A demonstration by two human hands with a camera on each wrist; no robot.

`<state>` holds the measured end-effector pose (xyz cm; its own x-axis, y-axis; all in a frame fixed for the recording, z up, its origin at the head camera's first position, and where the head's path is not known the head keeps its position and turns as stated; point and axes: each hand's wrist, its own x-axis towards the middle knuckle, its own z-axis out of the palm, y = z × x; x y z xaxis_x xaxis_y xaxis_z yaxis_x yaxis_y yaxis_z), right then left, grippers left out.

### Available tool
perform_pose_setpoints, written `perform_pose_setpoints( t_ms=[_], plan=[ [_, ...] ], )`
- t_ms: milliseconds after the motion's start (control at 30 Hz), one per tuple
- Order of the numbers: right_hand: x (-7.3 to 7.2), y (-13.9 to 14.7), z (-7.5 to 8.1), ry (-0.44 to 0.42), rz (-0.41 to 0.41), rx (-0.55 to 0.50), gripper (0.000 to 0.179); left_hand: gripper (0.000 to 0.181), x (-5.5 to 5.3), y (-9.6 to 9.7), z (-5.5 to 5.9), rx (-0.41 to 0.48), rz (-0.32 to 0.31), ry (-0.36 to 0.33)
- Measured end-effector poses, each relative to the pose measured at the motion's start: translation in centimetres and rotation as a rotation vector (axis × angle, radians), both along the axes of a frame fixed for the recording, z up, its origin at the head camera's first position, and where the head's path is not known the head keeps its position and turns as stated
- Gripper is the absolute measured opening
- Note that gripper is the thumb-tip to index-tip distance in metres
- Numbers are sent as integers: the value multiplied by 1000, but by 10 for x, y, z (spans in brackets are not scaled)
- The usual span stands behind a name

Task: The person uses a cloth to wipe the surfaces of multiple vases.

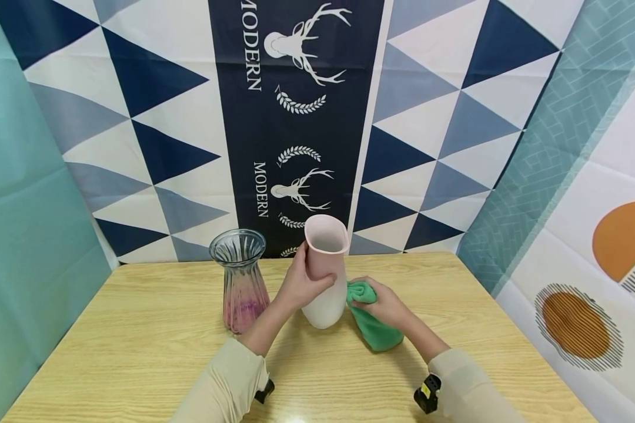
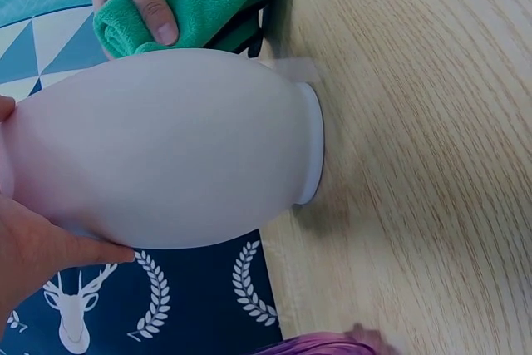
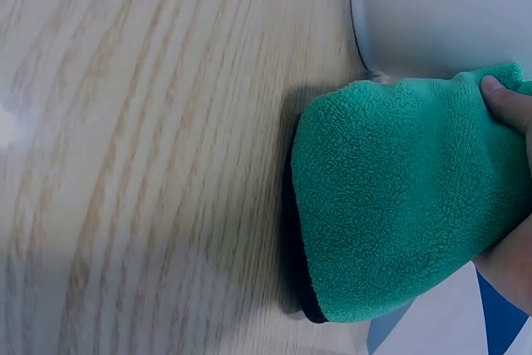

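A pale pink and white vase (image 1: 324,288) stands near the back of the table, its mouth tipped slightly toward the head camera. My left hand (image 1: 306,281) grips it around the upper part, thumb across the front. In the left wrist view, the white lower body of the vase (image 2: 174,147) and its base rim show. My right hand (image 1: 382,302) pinches a bunched green cloth (image 1: 376,329) just right of the vase. That cloth (image 3: 399,197) hangs down close to the tabletop in the right wrist view, its upper edge against the vase's side.
A ribbed glass vase (image 1: 243,282), grey-blue above and pink below, stands left of the left hand. The wooden table (image 1: 137,352) ends at a patterned backdrop (image 1: 296,129) behind, with teal and printed sheets on the sides.
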<state>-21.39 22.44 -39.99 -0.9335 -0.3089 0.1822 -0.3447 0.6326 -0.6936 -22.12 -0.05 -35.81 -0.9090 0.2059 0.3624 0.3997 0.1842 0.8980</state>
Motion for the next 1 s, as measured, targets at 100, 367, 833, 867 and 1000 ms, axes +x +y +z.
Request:
perform_pose_setpoints(
  t_ms=[100, 367, 833, 867, 1000],
  plan=[
    [1, -1, -2, 3, -6, 40, 42, 88, 0, 1, 0, 1, 10, 2],
    [3, 1, 3, 38, -26, 32, 43, 89, 3, 6, -3, -70, 151, 40],
    [-13, -5, 60, 194, -47, -202, 50, 88, 1, 5, 0, -93, 164, 36],
    [-14, -6, 64, 205, -47, -211, 50, 88, 1, 5, 0, -93, 162, 31],
    [-10, -14, 78, 218, -55, -232, 49, 88, 1, 4, 1, -71, 144, 30]
  ],
)
